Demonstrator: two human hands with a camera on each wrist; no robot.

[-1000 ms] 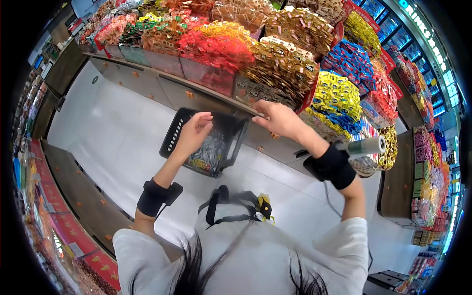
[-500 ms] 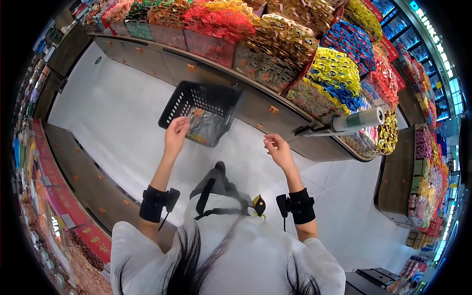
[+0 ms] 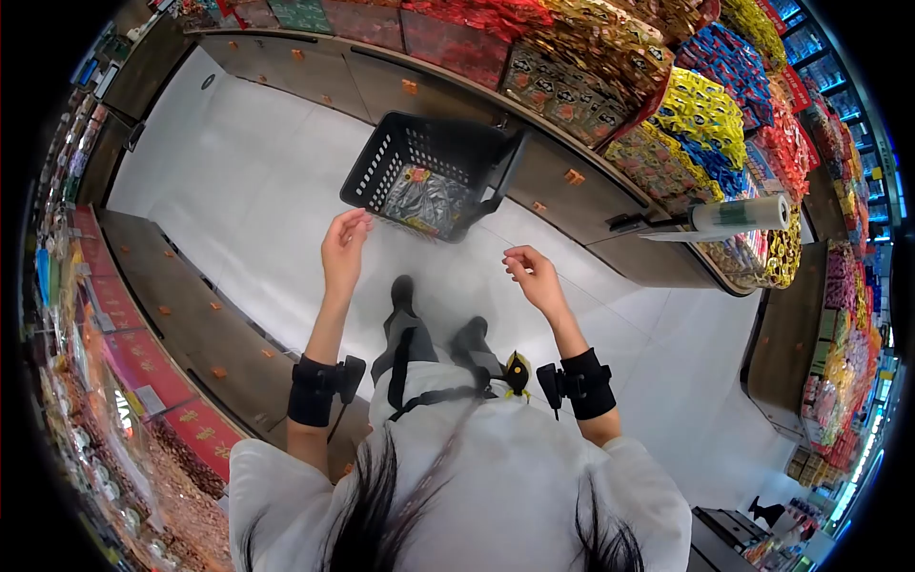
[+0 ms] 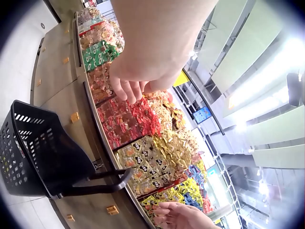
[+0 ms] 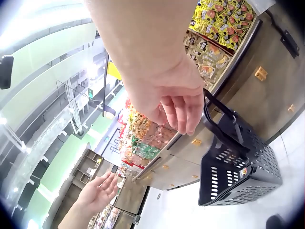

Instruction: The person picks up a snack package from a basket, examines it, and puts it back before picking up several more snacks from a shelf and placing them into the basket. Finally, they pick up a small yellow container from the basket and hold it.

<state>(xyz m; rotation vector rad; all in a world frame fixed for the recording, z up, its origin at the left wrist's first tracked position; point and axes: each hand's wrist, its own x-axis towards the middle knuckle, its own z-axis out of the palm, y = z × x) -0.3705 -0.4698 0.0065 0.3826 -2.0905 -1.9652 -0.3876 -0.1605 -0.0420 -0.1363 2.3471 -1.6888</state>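
In the head view my left hand [image 3: 343, 255] hangs over the floor at the near left of a black basket [image 3: 381, 202], fingers loosely bent and nothing in them. My right hand [image 3: 537, 278], also holding nothing, hovers to the right of the basket with relaxed fingers. Neither hand touches the basket, which stands on the floor with dark clear packaging [image 3: 425, 200] inside. Its handle [image 3: 505, 172] leans toward the counter side. The right wrist view shows the right hand [image 5: 174, 102] empty, with the basket [image 5: 238, 191] beyond it.
A curved counter [image 3: 448, 86] piled with wrapped sweets [image 3: 701, 114] runs along the far side. At its right end a roll of bags [image 3: 739, 215] sticks out on a holder. Another display counter [image 3: 176, 296] lines the left. Feet stand on the floor between.
My right hand has drawn back from the counter edge toward the body, and my left hand has moved off from over the basket. More of the basket now shows, and legs have come into view.
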